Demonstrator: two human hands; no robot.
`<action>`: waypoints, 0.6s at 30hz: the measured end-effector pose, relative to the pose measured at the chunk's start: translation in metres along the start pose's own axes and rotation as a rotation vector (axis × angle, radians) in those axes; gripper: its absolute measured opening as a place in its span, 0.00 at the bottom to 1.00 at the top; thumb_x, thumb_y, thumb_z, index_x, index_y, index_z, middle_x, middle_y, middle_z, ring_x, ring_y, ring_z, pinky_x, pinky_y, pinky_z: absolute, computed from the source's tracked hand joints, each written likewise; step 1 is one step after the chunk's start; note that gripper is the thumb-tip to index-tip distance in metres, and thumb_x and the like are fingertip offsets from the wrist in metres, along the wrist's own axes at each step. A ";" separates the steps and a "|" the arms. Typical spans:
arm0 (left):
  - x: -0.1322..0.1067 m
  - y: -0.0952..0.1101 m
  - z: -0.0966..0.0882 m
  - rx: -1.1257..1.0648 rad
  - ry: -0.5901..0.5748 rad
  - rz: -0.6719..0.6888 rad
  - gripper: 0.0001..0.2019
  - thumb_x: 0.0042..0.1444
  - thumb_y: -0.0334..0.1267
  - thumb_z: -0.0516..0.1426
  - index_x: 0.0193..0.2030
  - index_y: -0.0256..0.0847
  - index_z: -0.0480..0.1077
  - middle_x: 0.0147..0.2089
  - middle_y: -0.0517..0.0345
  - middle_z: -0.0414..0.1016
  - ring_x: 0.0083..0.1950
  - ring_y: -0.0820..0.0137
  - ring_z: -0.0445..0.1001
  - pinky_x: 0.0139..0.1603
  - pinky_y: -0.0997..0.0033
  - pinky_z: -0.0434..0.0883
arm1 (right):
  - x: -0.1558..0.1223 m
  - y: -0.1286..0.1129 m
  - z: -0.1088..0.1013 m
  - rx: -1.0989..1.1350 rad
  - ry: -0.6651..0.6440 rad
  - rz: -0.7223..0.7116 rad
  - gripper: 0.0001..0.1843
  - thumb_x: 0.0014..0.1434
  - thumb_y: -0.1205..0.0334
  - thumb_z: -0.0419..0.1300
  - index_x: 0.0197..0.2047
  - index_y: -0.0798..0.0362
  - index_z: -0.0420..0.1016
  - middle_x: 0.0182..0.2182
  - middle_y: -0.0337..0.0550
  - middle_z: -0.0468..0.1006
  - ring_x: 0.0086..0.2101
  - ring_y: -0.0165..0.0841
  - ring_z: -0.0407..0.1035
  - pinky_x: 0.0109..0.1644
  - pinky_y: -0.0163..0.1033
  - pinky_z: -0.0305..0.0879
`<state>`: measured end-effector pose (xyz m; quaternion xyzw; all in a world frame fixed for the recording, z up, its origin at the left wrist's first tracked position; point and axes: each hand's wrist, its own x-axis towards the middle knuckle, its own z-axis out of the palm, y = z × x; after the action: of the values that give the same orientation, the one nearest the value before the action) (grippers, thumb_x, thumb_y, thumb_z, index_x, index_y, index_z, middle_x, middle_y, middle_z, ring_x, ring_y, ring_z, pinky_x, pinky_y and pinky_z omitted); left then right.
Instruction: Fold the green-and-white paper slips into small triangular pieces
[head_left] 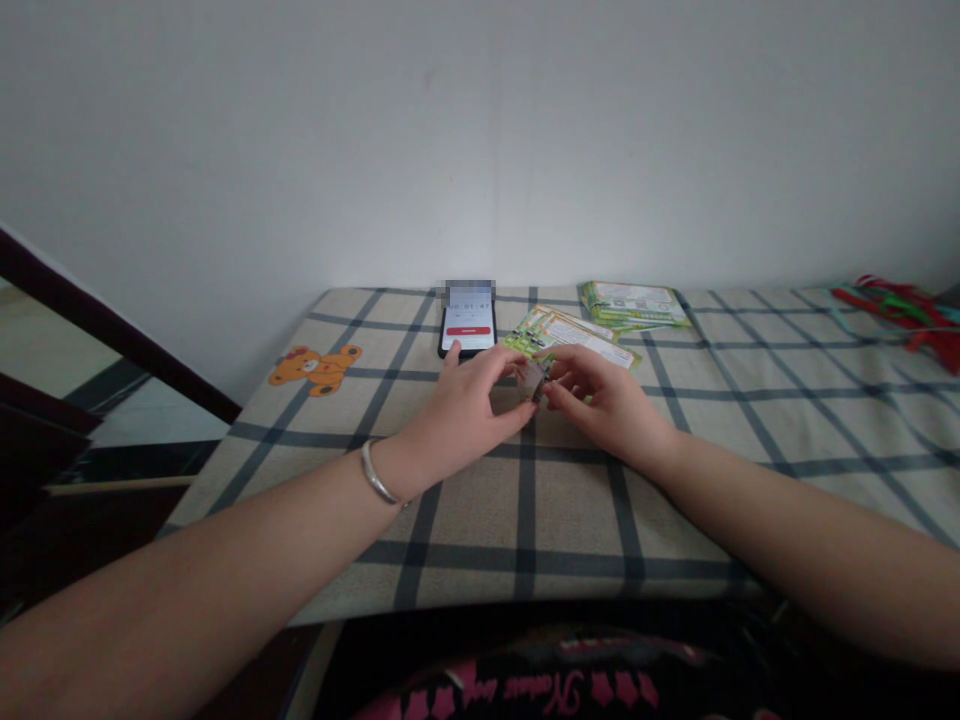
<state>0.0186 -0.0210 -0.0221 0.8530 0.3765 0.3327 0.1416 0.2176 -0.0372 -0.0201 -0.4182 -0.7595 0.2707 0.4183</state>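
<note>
Fingers (577, 365) of both your hands are clenched in a pinch on a small silvery item (534, 382), held over the middle of the counter (525, 520). Its exact form is too small and blurred to tell. Your left hand (457, 405) reaches in from the left, with a metal bangle (379, 473) on its wrist. Your right hand (611, 405) reaches in from the right, and the fingertips of the two hands nearly meet around the item.

Your left forefinger sits just at the near edge of a black smartphone (467, 330), which lies flat beyond your hands; its screen shows a timer-like readout above a red button. To the right of the phone, a loose spread of green-and-white printed cards (570, 335) lies just beyond your right hand. A squared stack of similar cards (634, 305) lies farther back, near the wall (480, 140).

Tangled red and green ribbons (900, 315) lie at the far right corner. The counter has a grey-checked beige cover, with an orange teddy-bear patch (315, 370) at its left.
</note>
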 end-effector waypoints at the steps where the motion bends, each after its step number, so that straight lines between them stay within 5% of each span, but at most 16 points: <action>1: 0.001 0.000 0.000 0.010 0.004 -0.002 0.23 0.55 0.36 0.62 0.57 0.43 0.62 0.56 0.51 0.73 0.59 0.59 0.71 0.69 0.35 0.45 | 0.000 0.000 0.000 -0.016 0.009 -0.015 0.16 0.60 0.65 0.59 0.52 0.51 0.69 0.34 0.39 0.76 0.28 0.27 0.70 0.30 0.35 0.68; 6: 0.004 -0.005 -0.001 0.008 0.024 0.052 0.20 0.55 0.37 0.62 0.55 0.39 0.68 0.57 0.49 0.73 0.60 0.60 0.68 0.63 0.51 0.64 | 0.002 0.004 -0.002 -0.107 0.055 -0.072 0.14 0.59 0.65 0.59 0.49 0.52 0.71 0.41 0.44 0.77 0.31 0.28 0.71 0.30 0.34 0.69; 18: 0.013 -0.020 -0.003 -0.021 -0.112 0.079 0.16 0.57 0.35 0.60 0.53 0.40 0.72 0.53 0.53 0.76 0.56 0.62 0.71 0.60 0.57 0.66 | 0.007 0.018 -0.002 -0.232 0.040 -0.105 0.16 0.54 0.69 0.58 0.47 0.54 0.75 0.38 0.45 0.80 0.30 0.30 0.73 0.32 0.36 0.72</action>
<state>0.0125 0.0023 -0.0237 0.8829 0.3304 0.2938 0.1580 0.2245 -0.0222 -0.0299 -0.4289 -0.7979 0.1505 0.3959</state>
